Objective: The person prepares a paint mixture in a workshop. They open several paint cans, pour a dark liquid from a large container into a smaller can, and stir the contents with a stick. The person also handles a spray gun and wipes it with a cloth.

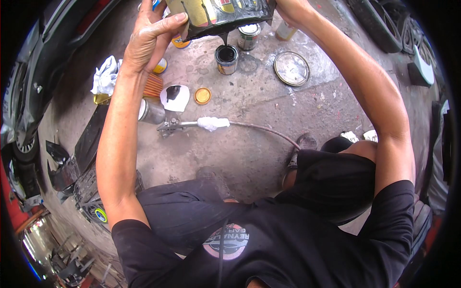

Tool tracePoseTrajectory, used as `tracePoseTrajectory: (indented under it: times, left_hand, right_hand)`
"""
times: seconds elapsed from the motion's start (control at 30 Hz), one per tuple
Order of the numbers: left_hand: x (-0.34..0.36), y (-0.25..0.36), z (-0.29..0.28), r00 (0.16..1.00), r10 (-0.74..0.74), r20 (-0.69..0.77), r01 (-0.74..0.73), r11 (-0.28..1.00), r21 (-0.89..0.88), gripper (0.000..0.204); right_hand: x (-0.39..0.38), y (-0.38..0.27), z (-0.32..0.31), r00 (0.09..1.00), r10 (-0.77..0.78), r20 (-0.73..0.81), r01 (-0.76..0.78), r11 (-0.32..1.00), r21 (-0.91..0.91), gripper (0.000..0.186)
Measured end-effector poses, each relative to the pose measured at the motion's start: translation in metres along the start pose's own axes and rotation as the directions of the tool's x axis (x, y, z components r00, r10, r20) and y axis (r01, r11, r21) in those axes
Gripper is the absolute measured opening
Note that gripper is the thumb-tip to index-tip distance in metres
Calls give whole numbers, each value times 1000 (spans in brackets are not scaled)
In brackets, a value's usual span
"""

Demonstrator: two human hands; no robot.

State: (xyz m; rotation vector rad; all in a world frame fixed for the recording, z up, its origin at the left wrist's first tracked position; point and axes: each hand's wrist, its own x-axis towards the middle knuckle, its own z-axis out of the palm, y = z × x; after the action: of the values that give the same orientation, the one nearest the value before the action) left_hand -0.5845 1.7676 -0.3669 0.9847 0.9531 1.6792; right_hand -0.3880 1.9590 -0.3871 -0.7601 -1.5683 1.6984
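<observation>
I see even, soft daylight over the concrete floor (249, 144), bright enough to read stains and scuffs, with only faint shadows under the small tin (226, 59) and the round lid (291, 68). A mild sheen sits on that lid. The fisheye bends everything toward the rim, where a black vignette closes in. The centre is fairly sharp; the tilted can (218, 14) at the top edge looks slightly soft.

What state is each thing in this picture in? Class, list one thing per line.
Large tin: tilted, pouring dark liquid, held by left hand and right hand.
Small can: upright, open, catching the stream.
Second can: upright.
Round lid: off, flat.
Spray gun: lying down.
</observation>
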Motion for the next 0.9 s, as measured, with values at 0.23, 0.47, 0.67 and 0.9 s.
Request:
tracePoseTrajectory:
  times: [0.23, 0.47, 0.67, 0.9]
  left_hand:
    - [0, 0, 1, 1000, 9, 13, -9, 1000, 11, 123]
    - [-1, 2, 3, 1000, 12, 20, -13, 1000, 13, 124]
    - [-2, 5, 5, 1000, 4, 10, -4, 1000, 8, 123]
    - [-3, 5, 5, 999, 15, 29, -15, 1000, -1, 122]
  right_hand:
    - [0, -5, -2, 999, 47, 19, -47, 999, -16, 48]
    - [6, 1, -6, 997, 33, 64, -32, 999, -21, 50]
    - [4, -3, -3, 996, 74, 44, -73, 997, -27, 54]
    - [4, -3, -2, 997, 79, 21, -79, 997, -18, 52]
